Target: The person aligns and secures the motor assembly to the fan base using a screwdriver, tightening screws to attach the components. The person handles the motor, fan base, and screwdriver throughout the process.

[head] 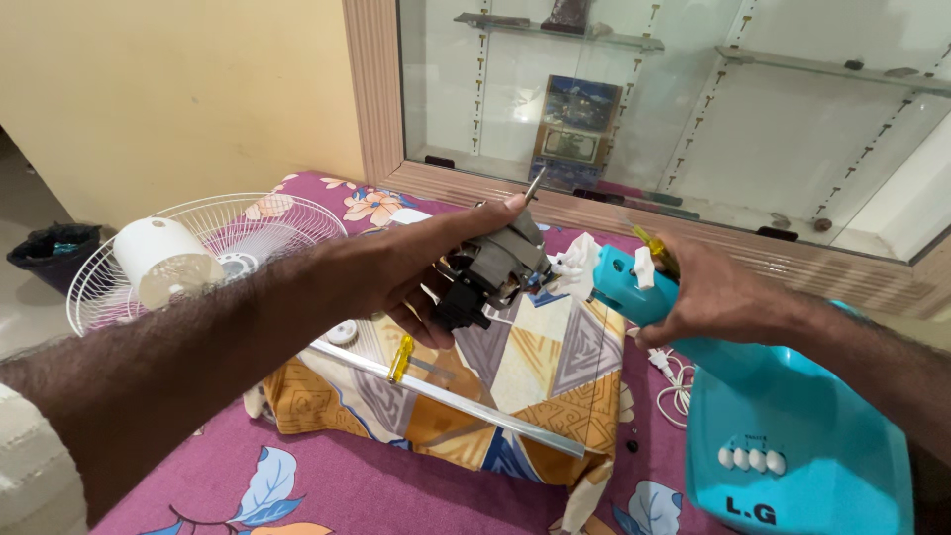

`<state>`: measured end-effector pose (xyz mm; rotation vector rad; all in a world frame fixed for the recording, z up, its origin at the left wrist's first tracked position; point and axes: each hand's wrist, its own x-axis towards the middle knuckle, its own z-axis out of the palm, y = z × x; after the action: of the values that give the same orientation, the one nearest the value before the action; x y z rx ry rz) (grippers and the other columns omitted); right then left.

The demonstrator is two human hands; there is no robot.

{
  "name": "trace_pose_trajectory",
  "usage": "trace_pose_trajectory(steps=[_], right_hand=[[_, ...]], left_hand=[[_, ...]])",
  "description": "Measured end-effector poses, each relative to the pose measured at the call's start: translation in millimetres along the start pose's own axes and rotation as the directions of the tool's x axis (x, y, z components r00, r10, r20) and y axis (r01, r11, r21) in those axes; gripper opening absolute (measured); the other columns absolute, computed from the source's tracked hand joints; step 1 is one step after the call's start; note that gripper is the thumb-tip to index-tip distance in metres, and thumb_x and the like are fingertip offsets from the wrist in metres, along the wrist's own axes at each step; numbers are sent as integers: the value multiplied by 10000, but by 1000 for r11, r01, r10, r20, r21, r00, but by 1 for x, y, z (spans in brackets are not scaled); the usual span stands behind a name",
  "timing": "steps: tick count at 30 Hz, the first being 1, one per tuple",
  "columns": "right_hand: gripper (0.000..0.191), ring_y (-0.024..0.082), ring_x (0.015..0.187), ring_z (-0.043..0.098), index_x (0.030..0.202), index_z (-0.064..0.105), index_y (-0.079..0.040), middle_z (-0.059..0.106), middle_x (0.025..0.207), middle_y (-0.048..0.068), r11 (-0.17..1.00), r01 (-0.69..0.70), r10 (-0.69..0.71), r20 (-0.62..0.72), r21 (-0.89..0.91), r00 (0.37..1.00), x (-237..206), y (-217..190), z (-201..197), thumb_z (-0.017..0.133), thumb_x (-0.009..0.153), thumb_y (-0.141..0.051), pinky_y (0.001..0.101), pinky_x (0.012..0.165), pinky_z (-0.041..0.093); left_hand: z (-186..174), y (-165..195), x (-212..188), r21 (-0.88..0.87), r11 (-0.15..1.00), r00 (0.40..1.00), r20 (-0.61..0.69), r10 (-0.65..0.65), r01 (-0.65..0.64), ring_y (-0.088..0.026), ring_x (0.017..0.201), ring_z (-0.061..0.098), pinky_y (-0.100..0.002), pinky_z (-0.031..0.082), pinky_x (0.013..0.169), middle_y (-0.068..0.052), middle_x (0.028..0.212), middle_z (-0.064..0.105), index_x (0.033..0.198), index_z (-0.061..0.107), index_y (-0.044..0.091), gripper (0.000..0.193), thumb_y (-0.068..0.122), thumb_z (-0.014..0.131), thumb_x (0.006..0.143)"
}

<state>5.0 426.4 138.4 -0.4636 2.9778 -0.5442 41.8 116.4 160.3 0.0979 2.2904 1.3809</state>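
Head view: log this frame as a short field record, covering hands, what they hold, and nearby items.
left hand: grips grey fan motor, shaft pointing up
right hand: wrapped round neck of turquoise fan stand, with a yellow-handled tool
on cushion: metal rod, yellow screwdriver
left of the hands: white fan grille, white motor cover
surface: purple floral cloth

Open air above the patterned cushion (555, 367); metal rod (446, 393) and yellow-handled screwdriver (401, 358) lie across it
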Motion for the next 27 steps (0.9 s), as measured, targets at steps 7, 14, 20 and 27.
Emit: trace_pose_trajectory(steps=[7,14,20,27], right_hand=[[880,226,1069,695,1318,565,-91,708,1105,106,999,-35,35,8,37,999,1,-2,2,984,558,-238,381,1022,550],[805,224,1063,709,1225,592,-74,724,1090,101,998,-47,47,-5,35,999,1,2,9,999,549,-233,394,1029,552],[852,223,1062,706,1269,579,-97,718,1093,90,997,-50,51,-10,65,999,-2,4,11,995,536,-217,405,1013,560],[835,215,1054,709,1277,575,-120,718,1084,80,994,-60,59,14,88,998,-6,0,8,972,547,-203,398,1006,576]], left_hand=[[1,3,-2,1,1000,1000,-4,25,-25,-249,631,743,-395,632,569,-149,772,716,1054,774,27,1058,924,397,639],[1,10,-15,77,997,999,1,33,-33,-242,625,724,-357,615,594,-141,789,709,1071,804,113,1036,929,401,574],[5,17,-16,118,993,1000,-26,-1,4,-248,616,723,-368,620,608,-160,789,719,1039,805,103,1047,932,385,556],[6,15,-20,133,988,997,2,75,-75,-229,640,738,-375,635,624,-157,800,731,1064,803,94,1078,935,377,541]])
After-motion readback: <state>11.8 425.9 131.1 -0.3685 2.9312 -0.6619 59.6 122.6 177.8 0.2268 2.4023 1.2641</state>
